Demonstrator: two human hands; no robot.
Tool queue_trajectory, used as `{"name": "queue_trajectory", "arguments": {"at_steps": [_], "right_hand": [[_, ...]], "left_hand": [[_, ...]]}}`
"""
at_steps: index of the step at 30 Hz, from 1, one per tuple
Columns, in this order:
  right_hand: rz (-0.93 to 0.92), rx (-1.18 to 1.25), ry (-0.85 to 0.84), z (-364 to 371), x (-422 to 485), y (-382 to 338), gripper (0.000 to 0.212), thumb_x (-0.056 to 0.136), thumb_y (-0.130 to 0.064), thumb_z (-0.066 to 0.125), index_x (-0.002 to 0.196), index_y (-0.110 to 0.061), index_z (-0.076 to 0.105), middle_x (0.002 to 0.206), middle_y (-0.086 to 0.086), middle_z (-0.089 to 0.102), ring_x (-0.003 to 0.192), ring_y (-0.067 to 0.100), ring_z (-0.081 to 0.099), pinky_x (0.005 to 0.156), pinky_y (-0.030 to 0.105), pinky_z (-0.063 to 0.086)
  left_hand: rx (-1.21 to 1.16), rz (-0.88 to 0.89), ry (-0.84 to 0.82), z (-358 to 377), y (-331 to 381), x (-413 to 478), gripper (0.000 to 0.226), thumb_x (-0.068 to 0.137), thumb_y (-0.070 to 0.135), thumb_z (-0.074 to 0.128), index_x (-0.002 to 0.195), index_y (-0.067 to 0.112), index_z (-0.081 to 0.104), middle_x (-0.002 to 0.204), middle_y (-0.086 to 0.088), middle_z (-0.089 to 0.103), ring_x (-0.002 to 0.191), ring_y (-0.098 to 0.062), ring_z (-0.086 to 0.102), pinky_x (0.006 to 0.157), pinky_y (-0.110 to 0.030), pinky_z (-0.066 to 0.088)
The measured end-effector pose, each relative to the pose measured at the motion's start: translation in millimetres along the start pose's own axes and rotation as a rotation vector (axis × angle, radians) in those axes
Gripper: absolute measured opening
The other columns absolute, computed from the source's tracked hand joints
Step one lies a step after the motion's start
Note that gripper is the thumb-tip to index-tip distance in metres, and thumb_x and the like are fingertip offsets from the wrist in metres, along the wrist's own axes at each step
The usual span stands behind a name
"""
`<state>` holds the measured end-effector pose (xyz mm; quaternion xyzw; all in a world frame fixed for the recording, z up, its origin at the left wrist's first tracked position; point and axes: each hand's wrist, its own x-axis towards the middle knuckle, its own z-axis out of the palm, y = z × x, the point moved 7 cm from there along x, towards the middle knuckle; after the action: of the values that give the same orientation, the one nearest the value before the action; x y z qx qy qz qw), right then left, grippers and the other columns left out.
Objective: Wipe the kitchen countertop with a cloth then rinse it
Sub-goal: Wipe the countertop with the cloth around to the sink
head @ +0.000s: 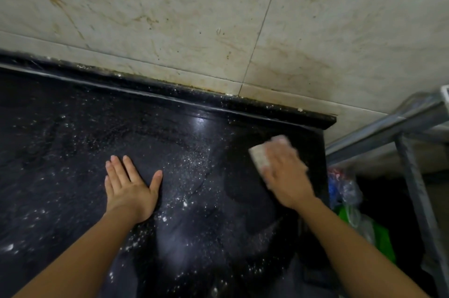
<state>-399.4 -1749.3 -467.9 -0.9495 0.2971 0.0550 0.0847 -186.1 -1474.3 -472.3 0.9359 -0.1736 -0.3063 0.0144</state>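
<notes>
Pressing a pale, rectangular cloth (pixel 258 157), corner toward 10 o'clock, right hand (pixel 285 172) lies flat; left hand (pixel 131 187) spread on speckled black countertop (pixel 73 142).

The light is dim and flat, with a greenish-grey cast. The pale tiled wall (pixel 170 18) is the brightest area and evenly lit. The black tabletop (pixel 73 151) swallows most of the light, except for one small white glare spot on its glossy surface near the back edge, and scattered specks that glint around it. The left hand (pixel 128 188) is fairly sharp. The right hand (pixel 285 171) and the cloth (pixel 260 156) under it are smeared by blur, the fingers too soft to make out. The metal rack (pixel 413 127) at the right edge is also soft, with deep shadow below it. Straight edges slant and bow towards the borders.
</notes>
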Motion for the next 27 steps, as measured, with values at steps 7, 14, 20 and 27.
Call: {"name": "queue_trajectory", "arguments": {"at_steps": [7, 14, 20, 27], "right_hand": [[0.908, 0.236, 0.029, -7, 29, 28, 0.063, 0.103, -0.035, 0.017, 0.151, -0.002, -0.007, 0.158, 0.019, -0.012, 0.146, 0.033, -0.014, 0.115, 0.043, -0.013], [0.579, 0.234, -0.072, 11, 95, -130, 0.068, 0.101, -0.037, 0.012, 0.146, 0.005, -0.018, 0.151, 0.03, -0.024, 0.14, 0.044, -0.023, 0.112, 0.048, -0.018], [-0.127, 0.126, -0.163, 10, 98, -178, 0.056, 0.102, -0.043, 0.015, 0.153, -0.03, -0.004, 0.158, 0.013, -0.02, 0.144, 0.027, -0.024, 0.116, 0.038, -0.017], [-0.141, 0.037, -0.137, -3, 51, -59, 0.055, 0.094, -0.061, 0.003, 0.148, -0.049, 0.007, 0.161, 0.0, -0.009, 0.146, 0.017, -0.016, 0.114, 0.031, -0.014]], "left_hand": [[0.002, 0.002, -0.027, 0, 0, 2, 0.089, 0.09, 0.065, 0.01, 0.141, 0.003, -0.029, 0.148, -0.018, -0.036, 0.138, -0.029, -0.032, 0.115, -0.039, -0.014], [0.001, 0.001, -0.045, 0, 0, 4, 0.089, 0.09, 0.065, 0.008, 0.14, 0.003, -0.032, 0.147, -0.018, -0.039, 0.137, -0.029, -0.035, 0.114, -0.039, -0.015], [0.002, 0.004, -0.045, 0, 0, 3, 0.089, 0.089, 0.066, 0.008, 0.14, 0.005, -0.032, 0.147, -0.017, -0.039, 0.137, -0.028, -0.034, 0.114, -0.039, -0.016], [0.018, -0.002, -0.065, 0, -1, 4, 0.09, 0.089, 0.068, 0.008, 0.141, 0.006, -0.032, 0.147, -0.017, -0.04, 0.137, -0.028, -0.035, 0.115, -0.039, -0.015]]}}
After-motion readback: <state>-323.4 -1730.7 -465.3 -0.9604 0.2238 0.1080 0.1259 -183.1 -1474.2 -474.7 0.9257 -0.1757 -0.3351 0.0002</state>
